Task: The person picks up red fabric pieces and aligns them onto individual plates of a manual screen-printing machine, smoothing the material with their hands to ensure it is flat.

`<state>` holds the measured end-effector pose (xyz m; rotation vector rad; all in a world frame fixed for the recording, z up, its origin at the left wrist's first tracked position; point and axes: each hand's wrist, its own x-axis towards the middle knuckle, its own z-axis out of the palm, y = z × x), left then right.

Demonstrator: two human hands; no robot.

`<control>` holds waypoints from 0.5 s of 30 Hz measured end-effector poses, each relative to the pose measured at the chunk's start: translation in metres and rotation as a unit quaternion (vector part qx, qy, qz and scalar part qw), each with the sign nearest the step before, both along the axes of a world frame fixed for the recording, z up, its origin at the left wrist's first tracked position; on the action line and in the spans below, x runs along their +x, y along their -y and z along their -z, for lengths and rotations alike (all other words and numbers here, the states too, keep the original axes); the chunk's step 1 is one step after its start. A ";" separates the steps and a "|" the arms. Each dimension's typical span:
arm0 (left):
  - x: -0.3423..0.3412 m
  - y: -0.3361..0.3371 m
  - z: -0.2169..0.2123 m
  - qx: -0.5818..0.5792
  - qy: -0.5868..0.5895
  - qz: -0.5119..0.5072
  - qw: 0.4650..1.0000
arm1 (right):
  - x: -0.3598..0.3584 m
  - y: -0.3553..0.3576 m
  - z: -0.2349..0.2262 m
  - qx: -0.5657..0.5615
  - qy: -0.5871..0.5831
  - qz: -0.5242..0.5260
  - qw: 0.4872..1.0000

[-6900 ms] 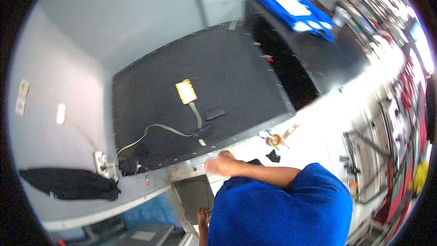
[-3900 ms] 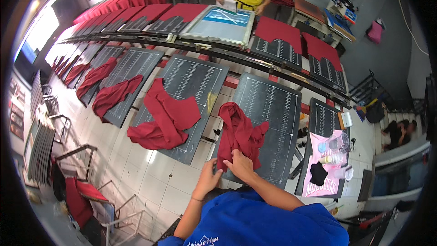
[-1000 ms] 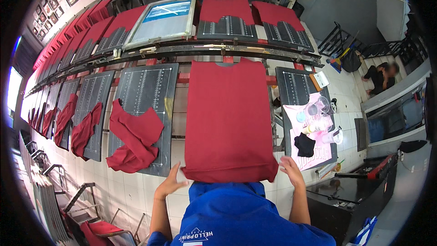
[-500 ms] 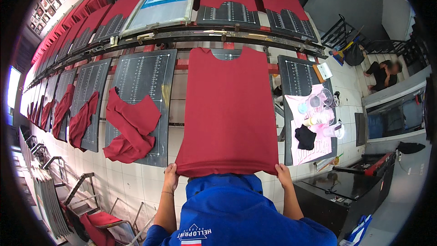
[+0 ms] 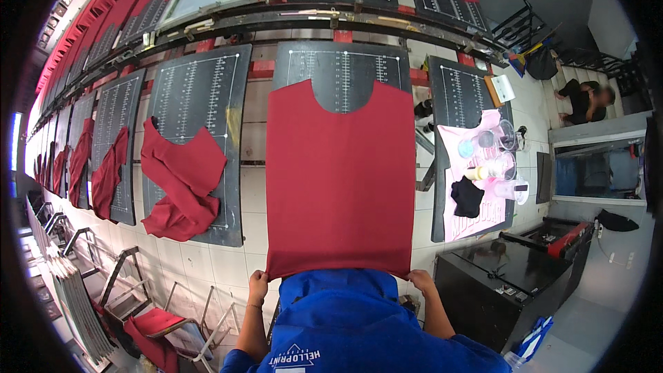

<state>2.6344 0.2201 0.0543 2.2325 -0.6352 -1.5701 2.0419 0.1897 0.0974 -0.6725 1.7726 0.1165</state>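
A dark red shirt panel (image 5: 340, 179) with a scooped neckline lies over a black printing board (image 5: 345, 62) marked with white measuring scales. My left hand (image 5: 257, 288) pinches its near left corner. At the near right corner my right hand (image 5: 420, 281) is closed on the same panel. The near hem stretches between both hands, close to my blue top. Beyond the neckline the far part of the board is uncovered.
Left of me, another board (image 5: 235, 221) bears a crumpled red shirt piece (image 5: 183, 179). On the right board (image 5: 442, 72) sit plastic cups, a black cloth (image 5: 467, 197) and pink fabric (image 5: 476, 229). A rail (image 5: 269, 24) runs behind. A person (image 5: 587, 102) sits at far right.
The shirt panel has slid toward me, uncovering more of the board's far end. Both hands have come nearer to my body, still holding the hem corners. The view has shifted slightly.
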 end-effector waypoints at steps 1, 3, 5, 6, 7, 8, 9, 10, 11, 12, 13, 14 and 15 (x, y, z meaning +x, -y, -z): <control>0.001 0.003 0.006 0.067 0.045 0.050 0.995 | 0.000 -0.001 0.009 0.011 -0.039 -0.107 0.993; -0.007 0.023 0.025 -0.075 0.109 0.059 0.989 | 0.011 0.016 0.026 -0.151 -0.123 -0.157 0.968; -0.048 0.115 -0.040 -0.186 -0.060 -0.034 0.980 | 0.038 0.075 0.035 -0.348 0.092 0.204 0.910; -0.047 0.133 -0.040 -0.185 -0.229 -0.104 0.950 | 0.065 0.116 -0.004 -0.293 0.185 0.337 0.875; -0.052 0.142 -0.046 -0.115 -0.318 -0.184 0.923 | 0.077 0.138 -0.027 -0.234 0.269 0.456 0.816; -0.051 0.138 -0.047 -0.121 -0.310 -0.169 0.928 | 0.075 0.133 -0.026 -0.215 0.269 0.418 0.841; -0.049 0.130 -0.048 -0.129 -0.300 -0.154 0.933 | 0.069 0.127 -0.024 -0.197 0.271 0.377 0.864; -0.048 0.121 -0.048 -0.137 -0.292 -0.139 0.936 | 0.058 0.117 -0.018 -0.179 0.270 0.334 0.885; -0.046 0.115 -0.046 -0.142 -0.285 -0.125 0.940 | 0.028 0.091 -0.007 -0.132 0.285 0.315 0.896; -0.040 0.112 -0.045 -0.145 -0.291 -0.138 0.936 | 0.019 0.078 -0.003 -0.154 0.294 0.324 0.886; -0.031 0.103 -0.047 -0.142 -0.294 -0.155 0.932 | 0.012 0.062 -0.001 -0.170 0.303 0.331 0.877; -0.026 0.094 -0.047 -0.140 -0.297 -0.172 0.929 | 0.007 0.048 0.001 -0.186 0.311 0.338 0.868; -0.028 0.090 -0.052 -0.129 -0.308 -0.183 0.925 | -0.001 0.034 0.017 -0.227 0.282 0.307 0.880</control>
